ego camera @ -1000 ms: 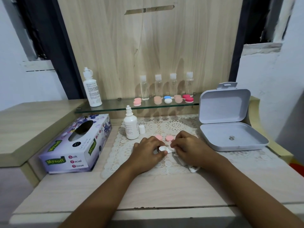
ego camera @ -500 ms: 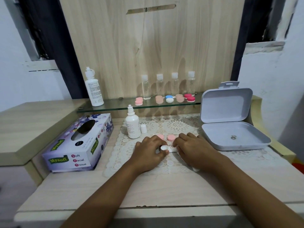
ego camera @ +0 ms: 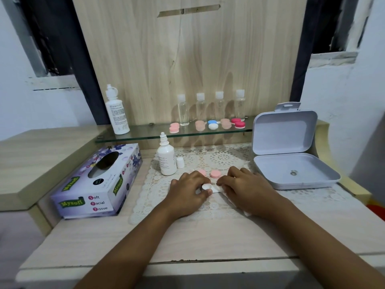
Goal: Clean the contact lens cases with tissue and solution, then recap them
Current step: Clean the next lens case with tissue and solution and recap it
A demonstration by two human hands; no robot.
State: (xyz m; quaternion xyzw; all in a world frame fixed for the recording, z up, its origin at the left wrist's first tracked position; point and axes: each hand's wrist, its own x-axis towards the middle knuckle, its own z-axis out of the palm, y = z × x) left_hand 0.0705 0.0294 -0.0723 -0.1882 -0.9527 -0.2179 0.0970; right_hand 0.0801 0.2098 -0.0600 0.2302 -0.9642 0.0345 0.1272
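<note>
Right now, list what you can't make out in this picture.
Head view only.
Lens case: mostly covered by fingers of the left hand; its wells are hidden.
Tissue: mostly under the right hand.
Tall bottle: label print too small to read.
Small metal bit in the open box: too small to identify.

Soft, even indoor light; pic slightly soft overall.
Clear bottles [ego camera: 201, 109] throw faint shadows on wood panel [ego camera: 187, 59] behind; glass shelf [ego camera: 145, 135] shows reflections; wide-angle bend twd frame edges.
</note>
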